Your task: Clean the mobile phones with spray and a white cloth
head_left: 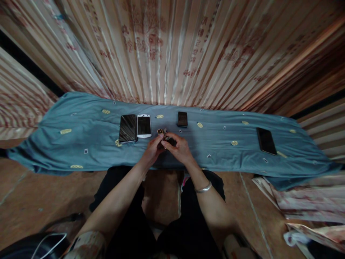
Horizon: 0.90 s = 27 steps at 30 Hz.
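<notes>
A big black phone (pixel 128 128) lies at ten o'clock, just beside a white phone (pixel 144 126). In the clock's middle, the left hand (pixel 153 146) has fingers pinched on a small dark-and-gold thing (pixel 160 131); the right hand (pixel 181 147) does too. A little black gadget (pixel 182 119) sits at one o'clock, a dark phone (pixel 266 140) far off at three.

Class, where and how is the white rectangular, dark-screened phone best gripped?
Probably by the short ends of the white phone, from above: it lies flat, its left side close beside the larger black rectangular device, leaving little room there.
</notes>
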Motion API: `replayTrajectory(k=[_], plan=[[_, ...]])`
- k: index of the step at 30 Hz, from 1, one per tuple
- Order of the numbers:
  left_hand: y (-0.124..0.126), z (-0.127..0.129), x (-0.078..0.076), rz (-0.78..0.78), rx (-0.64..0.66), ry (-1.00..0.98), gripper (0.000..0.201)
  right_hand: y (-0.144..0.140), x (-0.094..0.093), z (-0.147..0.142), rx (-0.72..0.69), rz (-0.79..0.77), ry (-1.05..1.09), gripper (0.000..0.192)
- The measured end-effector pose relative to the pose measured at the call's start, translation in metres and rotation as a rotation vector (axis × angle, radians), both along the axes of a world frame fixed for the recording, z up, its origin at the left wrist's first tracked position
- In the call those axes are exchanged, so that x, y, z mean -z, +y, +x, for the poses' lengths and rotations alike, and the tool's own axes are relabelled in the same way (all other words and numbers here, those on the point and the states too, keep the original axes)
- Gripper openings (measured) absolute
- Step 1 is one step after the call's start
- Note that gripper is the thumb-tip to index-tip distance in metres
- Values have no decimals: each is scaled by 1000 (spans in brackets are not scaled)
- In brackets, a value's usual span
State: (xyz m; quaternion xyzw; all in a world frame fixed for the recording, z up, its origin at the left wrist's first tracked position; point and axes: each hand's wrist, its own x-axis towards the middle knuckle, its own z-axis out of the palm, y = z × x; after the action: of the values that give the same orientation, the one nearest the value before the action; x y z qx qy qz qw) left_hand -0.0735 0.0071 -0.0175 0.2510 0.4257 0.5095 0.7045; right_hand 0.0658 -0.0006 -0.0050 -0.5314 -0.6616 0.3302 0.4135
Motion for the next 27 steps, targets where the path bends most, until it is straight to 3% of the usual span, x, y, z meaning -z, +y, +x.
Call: replayTrajectory(k=[6, 13, 27], plan=[[-1, 2, -5, 6, -24, 23, 21, -1, -1, 0, 35, -28, -56, 36], [0, 6, -5, 4, -25, -13, 31, 2, 1, 5, 46, -46, -35, 34], [2, 1, -17, -71, -34, -39, 34, 10, 9, 14, 18, -120, 362, 37]])
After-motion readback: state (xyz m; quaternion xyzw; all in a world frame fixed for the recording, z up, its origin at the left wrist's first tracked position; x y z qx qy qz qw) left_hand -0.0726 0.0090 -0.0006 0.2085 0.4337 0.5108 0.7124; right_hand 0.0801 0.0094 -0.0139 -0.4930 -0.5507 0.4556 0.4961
